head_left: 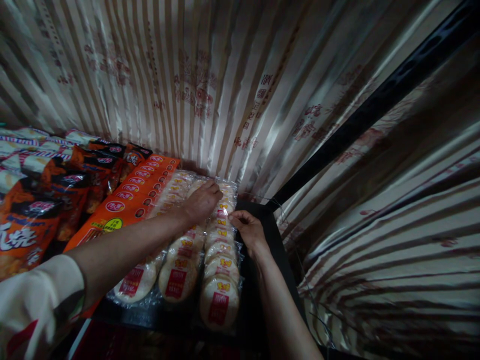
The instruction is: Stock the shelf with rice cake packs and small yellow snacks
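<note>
Three rows of round rice crackers in clear packets with red labels overlap on a black shelf (pixel 252 300). My left hand (pixel 204 201) reaches across the middle row, its fingers bent and closed at the back of the right row; the fingertips touch the packets there. At that row's right edge, my right hand (pixel 249 230) pinches a rice cracker packet (pixel 222 210) between thumb and forefinger. The front rice cracker packet (pixel 219 302) of this row lies flat. Part of the left row is hidden under my left forearm.
Left of the crackers lies a strip of orange packaging (pixel 131 187), then orange snack bags (pixel 28 225) and white striped bags (pixel 22 142). Shiny pleated curtain (pixel 210 90) hangs behind. A dark slanting pole (pixel 360 110) comes down to the shelf's back right corner.
</note>
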The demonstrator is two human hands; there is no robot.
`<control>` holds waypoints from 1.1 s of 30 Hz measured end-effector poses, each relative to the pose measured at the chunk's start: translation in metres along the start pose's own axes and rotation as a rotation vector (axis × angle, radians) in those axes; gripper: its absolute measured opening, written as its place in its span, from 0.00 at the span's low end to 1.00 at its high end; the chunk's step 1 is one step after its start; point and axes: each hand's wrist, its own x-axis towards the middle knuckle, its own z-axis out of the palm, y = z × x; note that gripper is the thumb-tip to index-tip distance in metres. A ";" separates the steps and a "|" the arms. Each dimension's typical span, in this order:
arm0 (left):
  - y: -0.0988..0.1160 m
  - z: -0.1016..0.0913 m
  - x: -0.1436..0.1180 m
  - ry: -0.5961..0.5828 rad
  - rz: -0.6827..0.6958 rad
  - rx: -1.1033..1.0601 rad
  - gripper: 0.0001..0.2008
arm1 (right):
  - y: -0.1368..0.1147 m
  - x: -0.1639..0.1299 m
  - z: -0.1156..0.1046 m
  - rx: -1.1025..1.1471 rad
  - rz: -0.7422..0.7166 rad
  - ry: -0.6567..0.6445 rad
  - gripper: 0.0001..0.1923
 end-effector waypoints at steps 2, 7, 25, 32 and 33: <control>0.005 -0.004 -0.002 -0.033 0.043 -0.006 0.07 | 0.000 0.000 0.000 0.007 -0.004 -0.008 0.14; 0.012 -0.015 -0.004 -0.104 0.062 -0.051 0.08 | 0.000 -0.001 0.001 -0.010 -0.013 -0.009 0.14; 0.015 -0.015 -0.010 -0.160 -0.030 -0.202 0.10 | 0.002 -0.004 0.004 0.031 -0.083 0.051 0.12; 0.013 -0.012 -0.009 -0.173 -0.041 -0.202 0.09 | 0.005 -0.002 0.006 0.101 -0.093 0.065 0.11; 0.013 -0.012 -0.009 -0.176 -0.047 -0.201 0.09 | 0.005 -0.002 0.006 0.103 -0.095 0.066 0.11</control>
